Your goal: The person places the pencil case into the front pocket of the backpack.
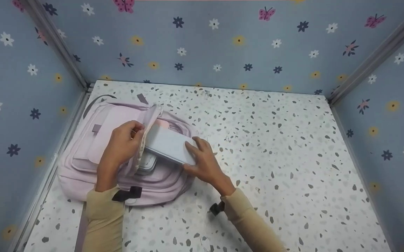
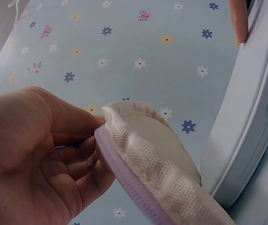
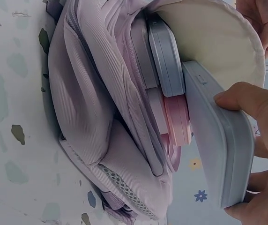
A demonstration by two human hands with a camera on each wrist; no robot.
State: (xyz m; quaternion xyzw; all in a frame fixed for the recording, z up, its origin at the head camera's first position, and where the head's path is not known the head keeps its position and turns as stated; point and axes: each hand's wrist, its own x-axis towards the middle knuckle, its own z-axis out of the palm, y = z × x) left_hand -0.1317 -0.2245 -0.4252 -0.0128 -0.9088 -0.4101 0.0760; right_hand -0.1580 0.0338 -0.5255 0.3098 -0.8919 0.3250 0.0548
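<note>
Left hand: the left hand (image 1: 123,143) pinched the backpack's flap (image 2: 143,154) by its edge and held it lifted open.
Right hand: the right hand (image 1: 203,162) gripped the pale blue case (image 1: 168,145), fingers curled round its outer end.
Case: part-way into the lilac backpack (image 1: 82,164) lying on the speckled table (image 1: 275,157).
Inside: a grey box (image 3: 164,56) and a pink box (image 3: 178,119) already sat there.
Progress: seemingly mid-way; the case was not fully seated and the flap stood open.

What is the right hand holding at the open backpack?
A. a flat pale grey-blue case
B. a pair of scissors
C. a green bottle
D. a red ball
A: the right hand grips a flat pale grey-blue case at the mouth of the lilac backpack, while the left hand holds the flap open.
</note>
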